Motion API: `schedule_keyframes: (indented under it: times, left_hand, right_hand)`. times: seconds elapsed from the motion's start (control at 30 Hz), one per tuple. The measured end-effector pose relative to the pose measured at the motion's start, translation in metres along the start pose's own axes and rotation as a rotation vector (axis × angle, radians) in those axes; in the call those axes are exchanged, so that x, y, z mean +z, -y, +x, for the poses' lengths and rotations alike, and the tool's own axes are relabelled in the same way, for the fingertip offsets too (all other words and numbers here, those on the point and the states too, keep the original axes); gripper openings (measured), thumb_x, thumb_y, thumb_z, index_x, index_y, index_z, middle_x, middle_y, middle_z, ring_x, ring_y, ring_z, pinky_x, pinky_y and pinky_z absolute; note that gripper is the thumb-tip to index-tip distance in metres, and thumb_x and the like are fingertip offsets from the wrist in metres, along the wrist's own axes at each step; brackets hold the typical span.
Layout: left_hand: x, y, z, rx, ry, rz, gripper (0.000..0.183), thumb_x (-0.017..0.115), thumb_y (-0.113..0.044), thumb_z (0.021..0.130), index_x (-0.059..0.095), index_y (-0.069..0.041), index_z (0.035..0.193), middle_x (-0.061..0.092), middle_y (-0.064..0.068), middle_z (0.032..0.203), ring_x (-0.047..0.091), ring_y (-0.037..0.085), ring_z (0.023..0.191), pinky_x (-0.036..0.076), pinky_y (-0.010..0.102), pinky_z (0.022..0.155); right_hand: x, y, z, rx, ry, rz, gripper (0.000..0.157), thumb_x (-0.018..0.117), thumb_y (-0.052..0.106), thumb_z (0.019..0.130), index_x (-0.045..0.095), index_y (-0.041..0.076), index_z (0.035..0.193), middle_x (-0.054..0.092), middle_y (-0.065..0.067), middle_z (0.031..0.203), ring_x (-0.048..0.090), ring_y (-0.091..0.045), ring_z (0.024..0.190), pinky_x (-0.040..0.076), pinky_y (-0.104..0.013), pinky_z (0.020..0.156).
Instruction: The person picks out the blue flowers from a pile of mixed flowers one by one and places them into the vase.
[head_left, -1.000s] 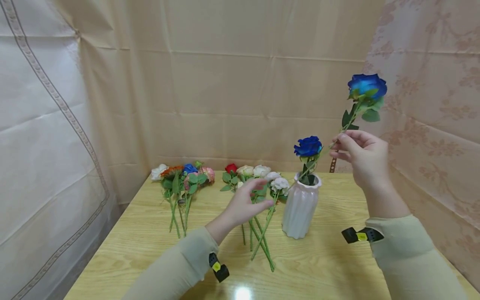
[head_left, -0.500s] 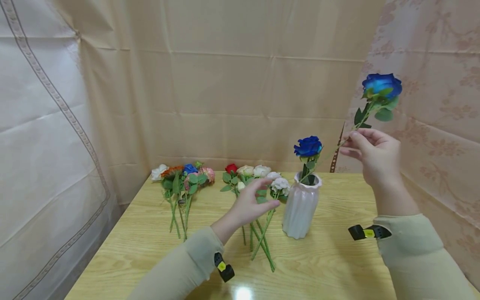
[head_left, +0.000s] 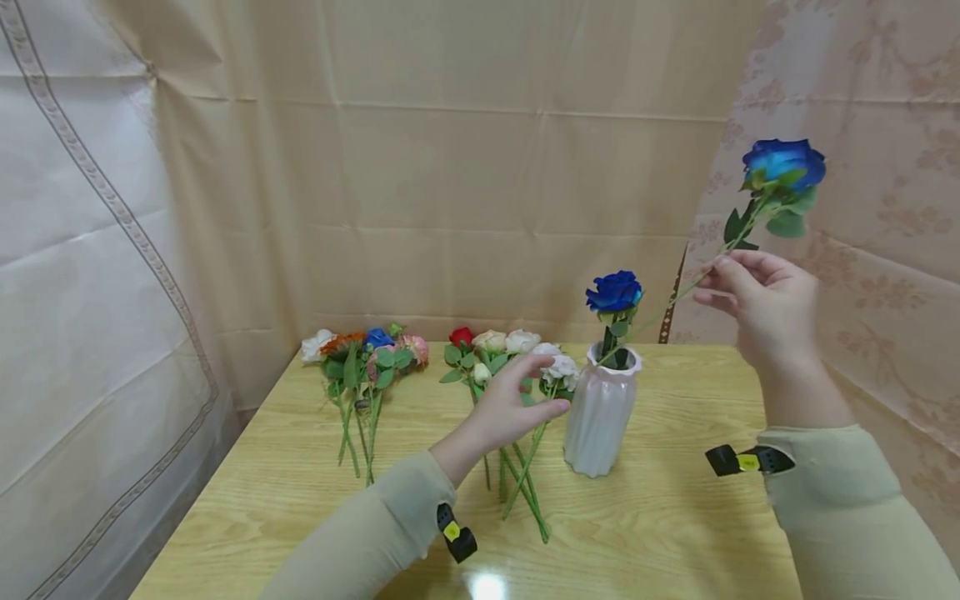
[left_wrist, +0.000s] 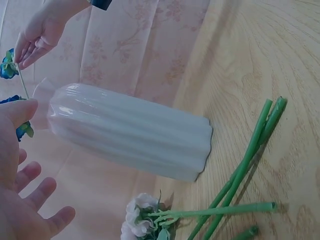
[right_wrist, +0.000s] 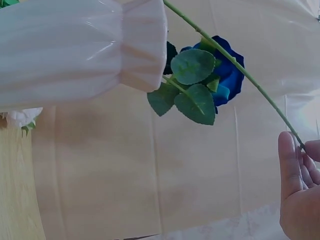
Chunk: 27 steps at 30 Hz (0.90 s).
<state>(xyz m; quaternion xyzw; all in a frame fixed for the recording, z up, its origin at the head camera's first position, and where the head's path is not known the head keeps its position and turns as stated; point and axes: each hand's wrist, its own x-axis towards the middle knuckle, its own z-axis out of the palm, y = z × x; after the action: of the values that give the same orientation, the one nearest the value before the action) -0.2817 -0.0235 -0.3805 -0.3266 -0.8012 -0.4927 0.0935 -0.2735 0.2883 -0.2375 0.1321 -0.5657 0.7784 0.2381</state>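
My right hand (head_left: 780,312) pinches the stem of a blue rose (head_left: 786,167) between thumb and fingers, right of the vase. That stem (right_wrist: 250,80) slants down to the mouth of a pearly white ribbed vase (head_left: 600,425); its lower end is hidden there. A second blue rose (head_left: 615,292) stands upright in the vase, its leaves (right_wrist: 192,67) beside the rim. To the vase's left, my left hand (head_left: 501,408) hovers with fingers spread and holds nothing. In the left wrist view, its fingers (left_wrist: 42,192) are apart from the vase (left_wrist: 130,130).
White flowers (head_left: 561,371) and a red rose (head_left: 461,337) lie in a bunch beneath and behind my left hand, stems crossing toward me. Another mixed bunch (head_left: 352,367) lies farther left on the wooden table (head_left: 637,533). Beige curtains (head_left: 450,167) hang behind.
My right hand has moved right and slightly up with the blue rose, whose stem leans more. The left hand has drifted a little right toward the vase. The vase stays put.
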Motion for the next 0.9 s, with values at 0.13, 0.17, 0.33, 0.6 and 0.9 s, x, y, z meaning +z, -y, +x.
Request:
schedule_keyframes:
  times: [0.13, 0.17, 0.33, 0.6, 0.9]
  left_hand:
    - [0.001, -0.002, 0.002, 0.014, -0.006, 0.009, 0.062, 0.078, -0.038, 0.091, 0.054, -0.019, 0.144, 0.056, -0.001, 0.142, 0.054, 0.018, 0.124, 0.049, 0.041, 0.097]
    - [0.002, -0.002, 0.002, 0.012, -0.007, 0.01, 0.062, 0.078, -0.039, 0.091, 0.054, -0.019, 0.144, 0.056, -0.001, 0.143, 0.054, 0.016, 0.124, 0.049, 0.043, 0.097]
    - [0.004, -0.005, 0.003, -0.012, -0.001, 0.002, 0.063, 0.079, -0.039, 0.091, 0.054, -0.019, 0.145, 0.055, 0.0, 0.144, 0.053, 0.014, 0.123, 0.05, 0.041, 0.095]
    - [0.01, -0.009, 0.007, -0.021, -0.005, -0.021, 0.057, 0.08, -0.037, 0.09, 0.057, -0.019, 0.139, 0.057, -0.003, 0.137, 0.056, 0.016, 0.12, 0.051, 0.038, 0.095]
    - [0.014, -0.009, 0.009, -0.015, -0.018, -0.026, 0.051, 0.081, -0.034, 0.09, 0.06, -0.02, 0.134, 0.058, -0.007, 0.132, 0.057, 0.015, 0.116, 0.052, 0.031, 0.087]
  right_hand:
    - [0.0, 0.004, 0.002, 0.005, -0.024, -0.023, 0.021, 0.077, 0.005, 0.091, 0.07, -0.006, 0.106, 0.073, -0.015, 0.094, 0.073, -0.022, 0.076, 0.061, -0.034, 0.067]
    - [-0.001, 0.005, 0.002, 0.008, -0.03, -0.03, 0.021, 0.077, 0.006, 0.091, 0.07, -0.006, 0.107, 0.073, -0.015, 0.094, 0.073, -0.022, 0.076, 0.061, -0.034, 0.067]
    - [-0.005, 0.006, 0.004, 0.012, -0.038, -0.024, 0.02, 0.077, 0.004, 0.091, 0.07, -0.005, 0.106, 0.073, -0.015, 0.094, 0.074, -0.022, 0.077, 0.061, -0.034, 0.067]
    - [-0.01, 0.006, 0.005, 0.006, -0.028, -0.038, 0.022, 0.077, 0.006, 0.09, 0.069, -0.004, 0.108, 0.074, -0.015, 0.094, 0.074, -0.021, 0.079, 0.061, -0.033, 0.068]
    - [-0.009, 0.005, 0.004, 0.001, -0.014, -0.059, 0.019, 0.075, 0.005, 0.091, 0.069, -0.006, 0.106, 0.074, -0.012, 0.091, 0.074, -0.02, 0.077, 0.061, -0.033, 0.067]
